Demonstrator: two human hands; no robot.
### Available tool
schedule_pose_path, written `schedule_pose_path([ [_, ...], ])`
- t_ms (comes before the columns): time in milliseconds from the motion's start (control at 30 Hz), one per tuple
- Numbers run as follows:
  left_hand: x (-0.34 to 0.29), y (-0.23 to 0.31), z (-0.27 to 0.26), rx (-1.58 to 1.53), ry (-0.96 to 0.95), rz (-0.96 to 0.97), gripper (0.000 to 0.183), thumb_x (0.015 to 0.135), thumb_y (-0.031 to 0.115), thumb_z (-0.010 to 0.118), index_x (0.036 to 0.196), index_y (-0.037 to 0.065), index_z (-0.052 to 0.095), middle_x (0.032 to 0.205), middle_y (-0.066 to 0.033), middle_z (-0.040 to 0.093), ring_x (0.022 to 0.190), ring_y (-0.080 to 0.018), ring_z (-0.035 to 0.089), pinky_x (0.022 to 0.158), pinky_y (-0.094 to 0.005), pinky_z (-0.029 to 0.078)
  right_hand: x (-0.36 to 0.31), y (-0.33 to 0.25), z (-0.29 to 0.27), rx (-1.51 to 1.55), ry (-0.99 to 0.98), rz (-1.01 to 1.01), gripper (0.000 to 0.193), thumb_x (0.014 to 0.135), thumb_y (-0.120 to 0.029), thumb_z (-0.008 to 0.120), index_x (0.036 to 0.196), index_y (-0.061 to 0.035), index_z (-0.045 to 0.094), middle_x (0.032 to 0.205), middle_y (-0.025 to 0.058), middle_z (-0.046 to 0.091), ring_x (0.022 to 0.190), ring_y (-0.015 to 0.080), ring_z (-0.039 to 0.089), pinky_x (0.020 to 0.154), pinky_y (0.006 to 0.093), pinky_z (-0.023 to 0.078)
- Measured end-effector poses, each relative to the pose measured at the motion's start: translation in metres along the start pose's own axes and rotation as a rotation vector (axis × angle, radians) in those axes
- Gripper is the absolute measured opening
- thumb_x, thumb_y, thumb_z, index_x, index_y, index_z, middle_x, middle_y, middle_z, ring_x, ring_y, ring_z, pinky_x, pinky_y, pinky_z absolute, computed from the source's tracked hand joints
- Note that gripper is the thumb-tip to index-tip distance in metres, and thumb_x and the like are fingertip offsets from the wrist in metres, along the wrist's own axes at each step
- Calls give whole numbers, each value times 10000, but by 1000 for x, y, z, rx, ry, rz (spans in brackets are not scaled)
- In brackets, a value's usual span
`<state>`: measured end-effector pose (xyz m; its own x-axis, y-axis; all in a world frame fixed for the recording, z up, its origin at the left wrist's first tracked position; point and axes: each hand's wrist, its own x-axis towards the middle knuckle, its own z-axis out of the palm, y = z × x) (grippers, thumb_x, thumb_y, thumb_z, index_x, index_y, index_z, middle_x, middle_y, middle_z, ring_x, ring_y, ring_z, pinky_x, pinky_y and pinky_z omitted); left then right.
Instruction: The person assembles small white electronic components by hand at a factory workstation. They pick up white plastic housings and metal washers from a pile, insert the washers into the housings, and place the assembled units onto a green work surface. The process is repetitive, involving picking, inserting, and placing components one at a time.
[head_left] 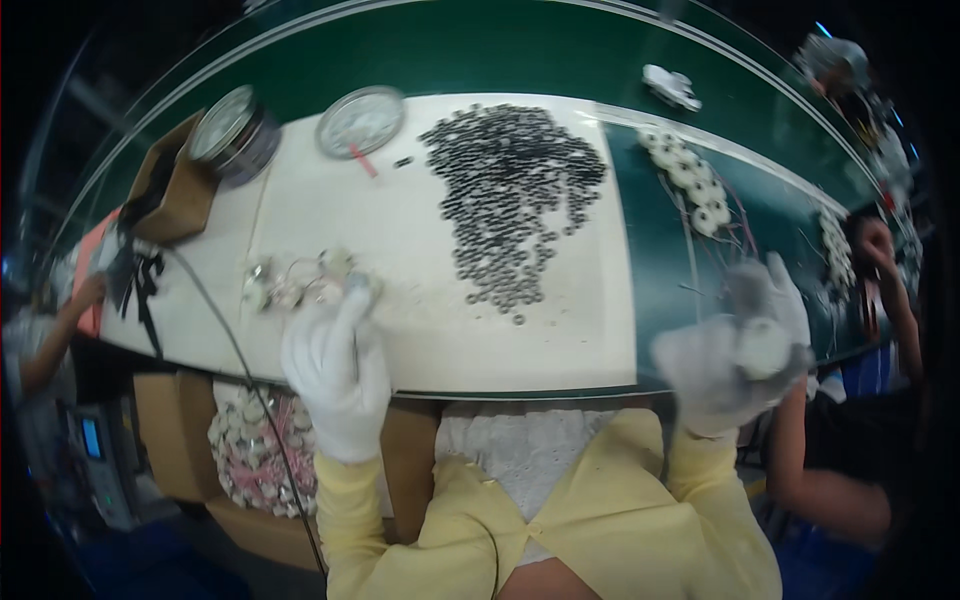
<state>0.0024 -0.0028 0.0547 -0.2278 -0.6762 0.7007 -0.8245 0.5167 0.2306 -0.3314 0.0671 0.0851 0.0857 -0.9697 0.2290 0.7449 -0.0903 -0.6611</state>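
My left hand (340,370), in a white glove, reaches over the white board with its fingers together. The fingertips close on a small white round part (374,284) at the right end of a little group of wired white parts (285,285). On the right, my right hand (705,375), also gloved, is smeared by motion, so its fingers cannot be made out. Beside it shows a white disc-shaped part (762,348); whether my hand holds it is unclear. A co-worker's gloved hand (788,305) overlaps there from the right.
Many small dark rings (510,190) cover the board's middle. Behind lie a round clear dish (360,122), a tin (235,135) and a cardboard box (180,185). White ring parts with wires (690,180) line the green table. Below, a carton (170,430) holds wired parts; a black cable crosses it.
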Motion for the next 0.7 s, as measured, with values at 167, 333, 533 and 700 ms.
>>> schedule_pose_path([
  [167,9,-37,9,350,-105,-67,296,893,120,719,1187,97,729,1095,-113,699,1153,-377,623,960,-498,485,-13,-41,-28,-444,-17,164,703,1010,-515,573,1494,-10,506,607,12,579,449,136,480,487,308,363],
  [333,10,-26,19,355,1,-16,249,898,182,728,1135,107,748,1066,-91,702,1159,-379,625,952,-509,488,17,-19,-35,-1876,-175,-17,432,887,-319,761,1247,-87,703,716,45,651,521,212,561,524,344,396],
  [533,23,-20,34,353,-131,15,218,864,160,744,1068,84,727,963,-74,700,1047,-351,656,904,-493,495,43,-1,-42,-2242,-486,-84,307,903,-294,745,1161,-133,704,732,49,641,666,259,631,652,410,449],
  [700,14,-3,34,204,-136,83,191,827,181,771,973,93,685,876,-78,658,997,-316,653,890,-472,490,63,19,-32,-1327,-281,371,294,1006,-118,634,1276,-1,638,926,63,724,767,128,666,705,281,535],
])
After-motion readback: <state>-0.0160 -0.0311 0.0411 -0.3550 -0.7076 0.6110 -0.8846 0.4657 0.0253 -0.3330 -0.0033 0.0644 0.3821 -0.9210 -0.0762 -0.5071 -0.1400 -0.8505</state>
